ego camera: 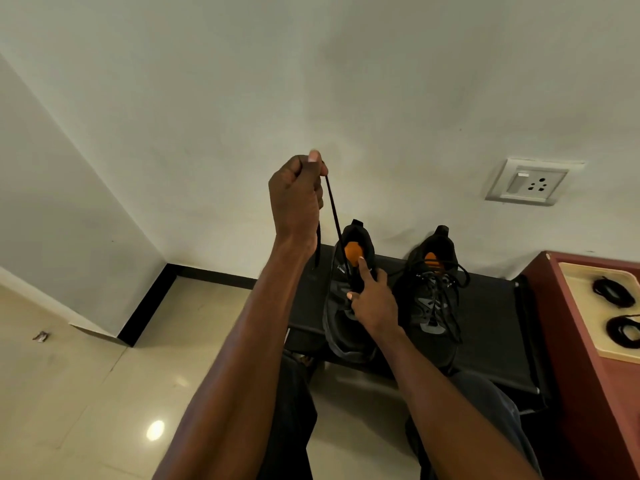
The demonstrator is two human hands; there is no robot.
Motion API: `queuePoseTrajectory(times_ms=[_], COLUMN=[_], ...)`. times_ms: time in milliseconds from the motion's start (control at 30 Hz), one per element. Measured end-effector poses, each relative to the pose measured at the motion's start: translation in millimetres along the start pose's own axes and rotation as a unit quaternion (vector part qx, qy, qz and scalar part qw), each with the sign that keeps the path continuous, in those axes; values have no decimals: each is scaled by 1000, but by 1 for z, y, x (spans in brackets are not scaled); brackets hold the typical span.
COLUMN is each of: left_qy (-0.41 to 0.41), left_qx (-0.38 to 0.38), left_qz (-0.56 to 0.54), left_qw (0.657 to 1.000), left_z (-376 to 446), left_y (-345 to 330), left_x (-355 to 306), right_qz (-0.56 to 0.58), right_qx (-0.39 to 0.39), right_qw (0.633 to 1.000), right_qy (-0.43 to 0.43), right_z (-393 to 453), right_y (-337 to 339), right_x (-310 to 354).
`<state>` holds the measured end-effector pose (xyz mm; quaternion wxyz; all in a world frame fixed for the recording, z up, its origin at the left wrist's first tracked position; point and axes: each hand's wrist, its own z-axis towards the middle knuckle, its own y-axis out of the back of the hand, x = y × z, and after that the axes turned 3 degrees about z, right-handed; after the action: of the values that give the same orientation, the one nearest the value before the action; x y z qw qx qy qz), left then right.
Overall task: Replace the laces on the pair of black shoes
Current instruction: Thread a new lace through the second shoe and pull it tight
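Left shoe (349,292), black with an orange patch inside the heel, sits on the black bench (491,327) with its heel toward the wall. Black lace (333,216) runs taut from its eyelets up to the left hand (296,195), which is raised above the bench with fingers curled tight round the lace; a loose end hangs down beside the wrist. Likely pulling the old lace out of the eyelets. Right hand (372,299) rests on the shoe's tongue area, index finger straight and the others loosely bent, probably pinning the shoe down so it doesn't lift with the pull; can't tell whether it pinches anything. Right shoe (434,296), same look, stands on the bench just right of the first, still laced, laces loose. Right of the bench, a red cabinet (568,341) carries a cream tray (588,344) with two coiled black laces (613,292), presumably the replacements, within reach.
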<state>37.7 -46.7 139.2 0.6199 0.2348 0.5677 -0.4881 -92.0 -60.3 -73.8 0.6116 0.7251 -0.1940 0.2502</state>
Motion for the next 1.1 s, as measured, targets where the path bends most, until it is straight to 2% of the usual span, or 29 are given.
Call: queuePoseTrajectory(times_ms=[333,400,433,467,533,567,600,633,733,800,867,933,967,1000,1033,1100], left_qy=[-29,-37,-42,-46,-50,-43,-38,-42,-61,-29,40,150,205,254,294,343], left_qx=[-16,-58,-100,-152,-231,-239,-234,-226,-132,-63,-12,35,56,77,98,140], left_qz=[-15,39,103,197,420,501,550,566,573,551,477,381,335,281,214,80], left_qw=[999,997,989,967,876,831,801,792,807,832,878,912,918,922,927,925], left_z=[1,6,10,15,18,16,13,7,-20,-35,-47,-53,-54,-54,-54,-54], left_y=[2,5,8,13,28,34,38,40,38,43,50,54,55,55,54,52], left_x=[-8,-4,0,8,25,36,51,63,101,127,145,152,152,151,148,141], right_qz=[0,-7,-12,-16,-11,-13,-24,-49,-119,-114,-116,-109,-63,28,153,393], right_qx=[8,12,13,15,17,15,9,-3,-35,-45,-59,-48,-16,36,102,214], right_qw=[1000,1000,1000,1000,1000,1000,1000,999,992,992,991,993,997,999,983,894], right_qy=[-5,-1,5,11,18,14,6,2,-2,-12,-20,-24,-28,-31,-27,12], right_z=[0,-1,-1,-2,-3,-3,-3,-2,-3,-4,-5,-5,-7,-9,-13,-23], right_y=[3,4,4,5,8,11,15,20,40,53,65,76,83,90,98,112], right_x=[0,0,0,-1,-2,-2,-3,-1,1,2,1,1,4,7,12,24])
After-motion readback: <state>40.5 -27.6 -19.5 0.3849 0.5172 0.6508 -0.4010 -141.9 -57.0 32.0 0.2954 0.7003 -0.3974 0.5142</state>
